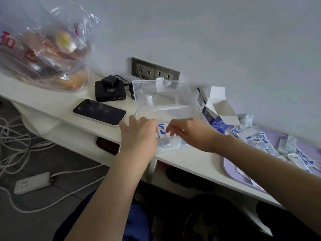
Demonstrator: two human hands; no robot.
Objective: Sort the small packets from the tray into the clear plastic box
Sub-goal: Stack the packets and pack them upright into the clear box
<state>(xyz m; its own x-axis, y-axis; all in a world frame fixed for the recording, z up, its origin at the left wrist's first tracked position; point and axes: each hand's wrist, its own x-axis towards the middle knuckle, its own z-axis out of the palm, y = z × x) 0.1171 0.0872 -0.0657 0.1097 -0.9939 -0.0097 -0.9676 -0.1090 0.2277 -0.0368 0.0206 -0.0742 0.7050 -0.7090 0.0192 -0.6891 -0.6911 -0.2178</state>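
A clear plastic box (166,112) stands on the white desk with its lid (161,92) tipped open toward the wall. Small white and blue packets (169,142) lie inside its near end. My left hand (139,134) rests against the box's near left corner, fingers reaching over the rim. My right hand (192,132) hovers over the box with fingers curled down toward the packets; whether it pinches one is hidden. A lilac tray (231,168) at the right holds several more loose packets (260,141).
An opened blue and white carton (217,115) stands between box and tray. A phone (99,112), a black router (109,91) and a plastic bag of bread (50,49) lie to the left. A wall socket (155,71) is behind. Cables and a power strip (32,182) cover the floor.
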